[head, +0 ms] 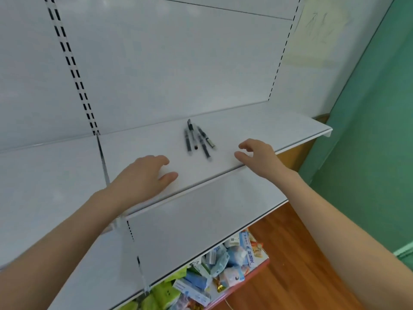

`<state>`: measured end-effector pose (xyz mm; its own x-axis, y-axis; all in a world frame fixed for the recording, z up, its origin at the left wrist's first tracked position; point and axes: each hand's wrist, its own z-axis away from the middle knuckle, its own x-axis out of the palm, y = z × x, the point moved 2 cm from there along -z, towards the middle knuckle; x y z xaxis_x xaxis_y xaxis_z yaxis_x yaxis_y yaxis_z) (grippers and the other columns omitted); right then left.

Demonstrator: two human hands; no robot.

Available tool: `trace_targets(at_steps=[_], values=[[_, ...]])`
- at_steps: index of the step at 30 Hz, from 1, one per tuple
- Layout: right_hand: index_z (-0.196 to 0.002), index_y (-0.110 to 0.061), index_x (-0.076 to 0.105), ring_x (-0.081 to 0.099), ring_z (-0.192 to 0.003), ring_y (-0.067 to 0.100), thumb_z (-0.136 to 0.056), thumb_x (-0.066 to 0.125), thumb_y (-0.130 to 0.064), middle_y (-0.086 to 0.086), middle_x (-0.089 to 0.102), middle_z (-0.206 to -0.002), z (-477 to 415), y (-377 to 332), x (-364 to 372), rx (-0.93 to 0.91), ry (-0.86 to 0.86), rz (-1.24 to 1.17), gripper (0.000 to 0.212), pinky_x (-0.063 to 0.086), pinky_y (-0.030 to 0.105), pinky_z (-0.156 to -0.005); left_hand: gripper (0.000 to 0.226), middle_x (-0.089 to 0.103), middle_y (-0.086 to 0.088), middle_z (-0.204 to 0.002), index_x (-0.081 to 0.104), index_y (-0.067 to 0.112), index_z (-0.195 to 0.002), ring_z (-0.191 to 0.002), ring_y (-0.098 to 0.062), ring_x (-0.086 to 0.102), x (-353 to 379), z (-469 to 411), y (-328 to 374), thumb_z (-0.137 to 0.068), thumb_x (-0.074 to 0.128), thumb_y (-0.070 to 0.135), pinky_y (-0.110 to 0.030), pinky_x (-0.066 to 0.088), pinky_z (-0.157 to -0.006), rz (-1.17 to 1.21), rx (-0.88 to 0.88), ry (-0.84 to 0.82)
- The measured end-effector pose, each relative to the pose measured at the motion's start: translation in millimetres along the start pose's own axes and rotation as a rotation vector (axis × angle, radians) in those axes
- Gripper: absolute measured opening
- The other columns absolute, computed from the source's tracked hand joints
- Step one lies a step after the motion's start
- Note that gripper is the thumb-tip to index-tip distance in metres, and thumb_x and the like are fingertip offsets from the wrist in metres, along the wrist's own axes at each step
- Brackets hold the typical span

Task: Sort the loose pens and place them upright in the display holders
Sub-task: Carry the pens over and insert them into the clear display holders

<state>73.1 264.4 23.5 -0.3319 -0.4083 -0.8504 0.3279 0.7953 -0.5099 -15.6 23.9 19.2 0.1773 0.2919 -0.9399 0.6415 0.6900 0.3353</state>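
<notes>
Head view (the only one): four or so dark pens lie flat in a loose fan on the upper shelf. They sit approx mid-length, btwn back edge and front edge, a bit nearer the back. Long axes run back-to-front, slightly splayed, so they point roughly at the person. Some seem to touch at the back end; can't tell which.

Left hand is palm down near the shelf's front edge, fingers relaxed and apart, holding nothing. Pens are ahead and to its right.

Right hand is at the front edge, fingers loosely curled, thumb out, also empty. Pens are ahead and to its left.

So the pens sit btwn the two hands, further back. Both hands are near, neither touching. The right thumb looks marginally closer to the rightmost pen, but it's about even.

Only bare shelf lies btwn hands and pens. Prob next move: reach fwd and pinch across a barrel. Since the axes run along the reach direction, a side-on pinch seems needed. Thin round barrels on a smooth shelf may roll or scatter if nudged.

No display holders in view, so can't say where the pens go.

Around: white back panel w/ slotted uprights, and a lower shelf below the front edge. Under that is a heap of coloured packets, then wood floor, w/ a green wall at right.
</notes>
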Motion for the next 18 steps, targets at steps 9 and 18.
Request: trace_targets(at_steps=[9,18], values=[[-0.108,-0.007,0.06,0.058,-0.101,0.022,-0.088,0.057,-0.034,0.008,0.063,-0.108,-74.5,-4.8,19.6,-0.059,-0.103,-0.008,0.034,0.042,0.026,-0.08,0.046,0.041,0.0,-0.067,0.034,0.016,-0.063,-0.067,-0.017,0.043,9.6,-124.2,27.8,-0.084,0.052,0.053,-0.026,0.03,-0.053,-0.005,-0.146,-0.011],[-0.112,-0.002,0.058,0.06,-0.104,0.029,-0.083,0.055,-0.019,0.013,0.064,-0.113,-127.3,-13.4,22.0,-0.113,-0.309,0.187,0.034,0.05,0.041,-0.092,0.056,0.03,0.001,-0.059,0.03,0.014,-0.057,-0.051,-0.012,0.029,8.5,-168.7,35.4,-0.072,0.066,0.054,-0.024,0.021,-0.05,-0.079,-0.193,-0.209]])
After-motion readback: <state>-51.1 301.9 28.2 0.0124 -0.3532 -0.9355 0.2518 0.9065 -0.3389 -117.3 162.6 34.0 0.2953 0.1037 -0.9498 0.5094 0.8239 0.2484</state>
